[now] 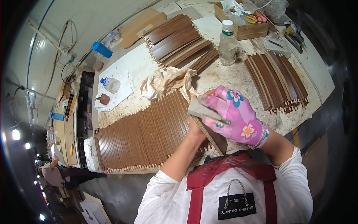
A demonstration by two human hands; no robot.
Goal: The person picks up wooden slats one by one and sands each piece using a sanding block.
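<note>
Sanding block point(203, 111) sits at the bench's six-o'clock edge, right hand point(233, 115) in a flowered glove closed around it; left hand point(195, 130) grips the dark slat point(212, 136) underneath. Uneven pressure could gouge the slat.

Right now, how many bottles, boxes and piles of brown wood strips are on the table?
Clear plastic bottles: 2
Cardboard box: 1
Groups of wood strips: 3
Total: 6
</note>
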